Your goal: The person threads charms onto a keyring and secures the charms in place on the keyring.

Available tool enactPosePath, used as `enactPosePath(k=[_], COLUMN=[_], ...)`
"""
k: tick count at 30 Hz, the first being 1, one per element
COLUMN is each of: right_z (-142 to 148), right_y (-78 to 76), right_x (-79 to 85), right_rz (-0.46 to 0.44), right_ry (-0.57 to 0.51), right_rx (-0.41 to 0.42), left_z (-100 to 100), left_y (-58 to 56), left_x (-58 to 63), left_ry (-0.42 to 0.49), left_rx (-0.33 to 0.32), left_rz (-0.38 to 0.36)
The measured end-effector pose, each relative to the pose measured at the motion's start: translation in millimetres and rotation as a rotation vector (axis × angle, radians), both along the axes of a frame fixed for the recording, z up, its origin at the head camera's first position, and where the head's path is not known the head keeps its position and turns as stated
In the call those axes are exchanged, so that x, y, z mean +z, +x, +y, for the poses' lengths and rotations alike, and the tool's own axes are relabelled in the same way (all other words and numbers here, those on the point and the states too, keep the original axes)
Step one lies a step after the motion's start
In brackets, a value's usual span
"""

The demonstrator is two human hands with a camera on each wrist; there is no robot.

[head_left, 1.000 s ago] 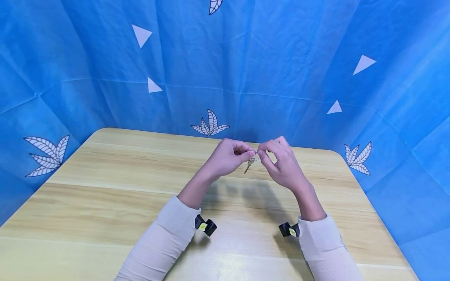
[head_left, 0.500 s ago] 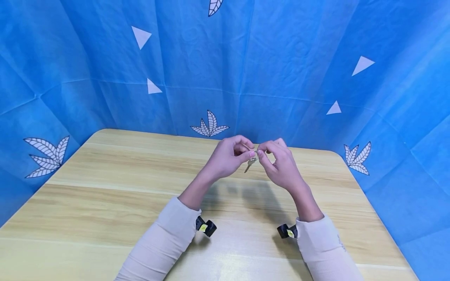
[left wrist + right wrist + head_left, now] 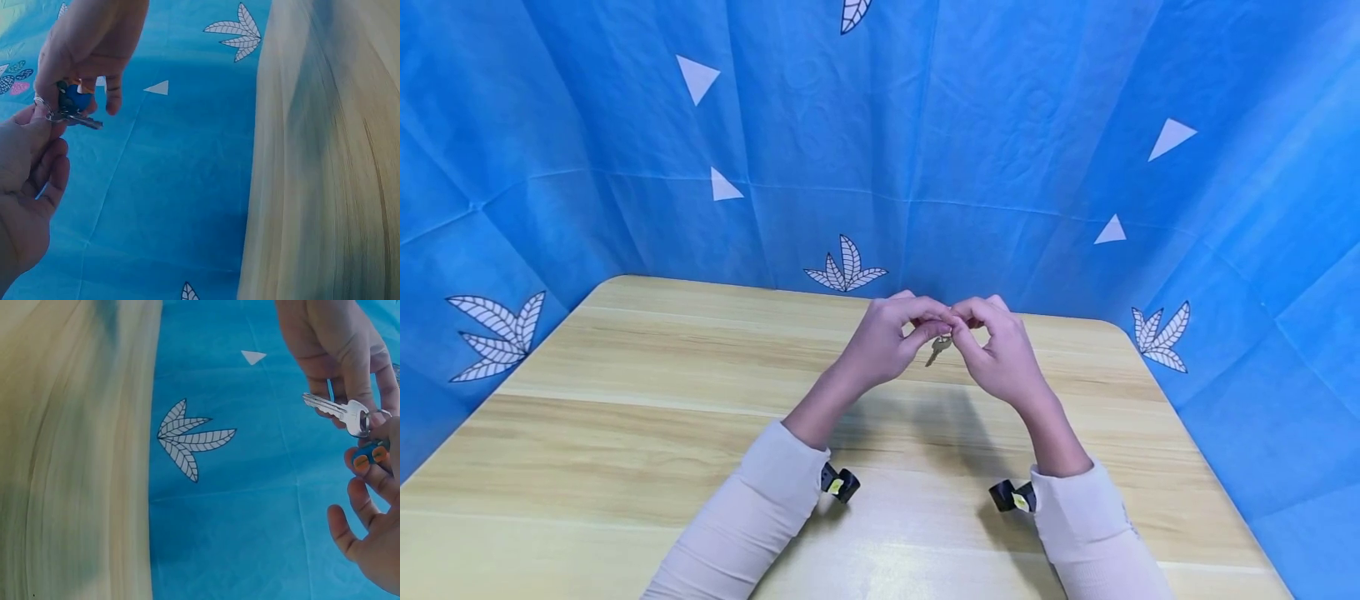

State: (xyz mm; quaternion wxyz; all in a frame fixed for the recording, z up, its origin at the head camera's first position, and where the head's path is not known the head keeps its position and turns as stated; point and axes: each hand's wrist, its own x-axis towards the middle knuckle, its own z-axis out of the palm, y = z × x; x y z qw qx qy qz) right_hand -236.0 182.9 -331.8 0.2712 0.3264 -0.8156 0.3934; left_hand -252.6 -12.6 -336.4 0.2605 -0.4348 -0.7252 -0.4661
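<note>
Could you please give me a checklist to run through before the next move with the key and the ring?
1. Left hand at the ring: ok, thumb and finger pinch there.
2. Right hand at the ring: ok, it meets the left hand there.
3. Key off the table: ok, it hangs above it, blade slanting downward.
4. Clear view of the ring: not ok, the hands cover part of it.
5. Blue-and-orange charm joined to the ring: cannot tell, the join is hidden.
</note>
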Motion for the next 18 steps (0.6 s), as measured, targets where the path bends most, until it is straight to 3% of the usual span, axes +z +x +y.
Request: enactPosePath(k=[5,9,18], right_z=[0.3,0.3,-1.3], right_y=[1.6,2.1,4.9], right_x=[2.4,3.4,7.3], right_rz=[0.001,0.016,0.022], right_ry=[-0.003,-0.003,-0.011], right_rx=[0.002,0.003,0.004], left_z=[0.3,1.4,4.9], left_y=[-2.4,-3.2,-3.2], left_x=[-0.5,-0.1,-1.8], left_ry=[0.016,0.059,0.172], left_rx=[0.006,0.004,-0.025], left_rz=[0.092,0.12,-0.02])
